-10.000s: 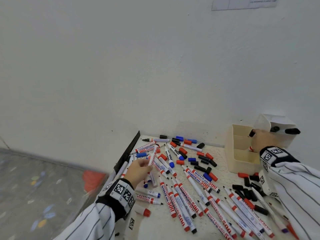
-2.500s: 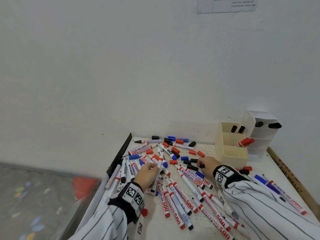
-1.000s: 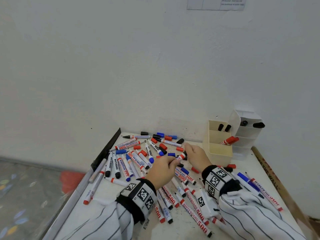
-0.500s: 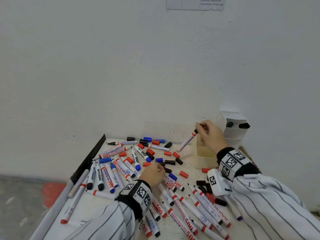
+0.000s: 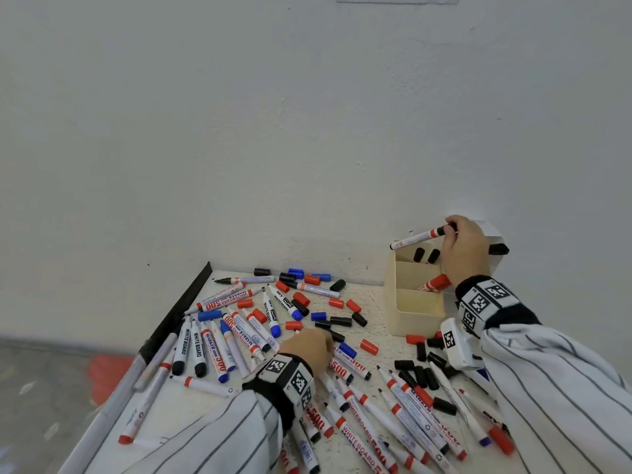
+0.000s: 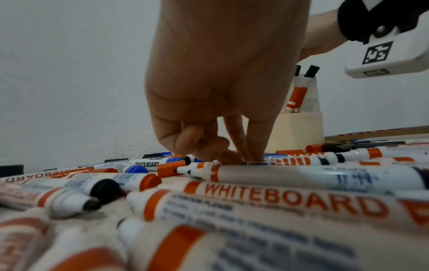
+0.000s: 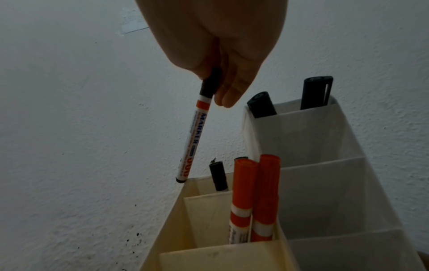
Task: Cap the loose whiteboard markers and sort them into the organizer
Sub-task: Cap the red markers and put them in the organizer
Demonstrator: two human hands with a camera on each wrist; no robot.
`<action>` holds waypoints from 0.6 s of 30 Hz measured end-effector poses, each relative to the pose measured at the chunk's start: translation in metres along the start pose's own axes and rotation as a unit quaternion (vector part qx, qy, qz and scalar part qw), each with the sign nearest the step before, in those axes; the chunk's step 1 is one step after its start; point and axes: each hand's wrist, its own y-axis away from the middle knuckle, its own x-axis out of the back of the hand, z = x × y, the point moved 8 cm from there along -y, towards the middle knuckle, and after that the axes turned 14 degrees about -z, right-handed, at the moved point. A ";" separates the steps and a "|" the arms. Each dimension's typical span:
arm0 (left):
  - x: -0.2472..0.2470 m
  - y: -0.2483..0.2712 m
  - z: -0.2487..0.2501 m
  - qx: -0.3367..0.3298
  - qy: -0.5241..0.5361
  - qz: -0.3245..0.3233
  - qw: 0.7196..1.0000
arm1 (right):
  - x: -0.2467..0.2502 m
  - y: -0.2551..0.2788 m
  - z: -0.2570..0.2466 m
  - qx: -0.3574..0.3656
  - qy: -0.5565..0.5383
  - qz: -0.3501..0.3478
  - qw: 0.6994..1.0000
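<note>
Head view shows the right hand (image 5: 465, 248) above the cream organizer (image 5: 415, 314) at the table's far right corner, pinching a black-capped marker (image 5: 419, 238) by its cap end; the barrel slants down and left, its base hanging over the organizer's back left rim, which I judge is a line-up for dropping it into the back compartment, where two black-capped markers (image 5: 425, 255) already stand; gripping by the cap leaves the barrel free to slide in base first. Right wrist view confirms the cap is seated and the base is level with the rim, not yet inside. The middle compartment holds two red-capped markers (image 7: 255, 194) leaning to the right; the front compartment looks empty from the head view. A white organizer (image 7: 325, 165) stands just beside it on the right, with two black markers in its top tier; its lower tiers show nothing.

The left hand (image 5: 307, 347) is down in the pile of loose markers (image 5: 239, 333) near the table's middle; in the left wrist view its fingertips (image 6: 253, 155) press or pinch at one barrel, probably picking the next to cap, though I cannot tell if it has a grip. Loose caps (image 5: 419, 371), red, blue and black, lie scattered between pile and organizer; most markers remain unsorted.
</note>
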 end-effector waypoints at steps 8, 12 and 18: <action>-0.005 0.001 0.009 0.033 -0.176 0.000 0.984 | -0.009 -0.011 -0.001 0.013 0.050 -0.052 0.997; -0.001 0.005 0.013 0.037 -0.217 0.007 0.975 | -0.016 -0.014 -0.004 0.026 0.037 -0.066 0.997; 0.007 0.007 -0.002 0.026 -0.035 0.068 0.997 | -0.039 -0.010 -0.003 0.020 0.167 -0.145 0.975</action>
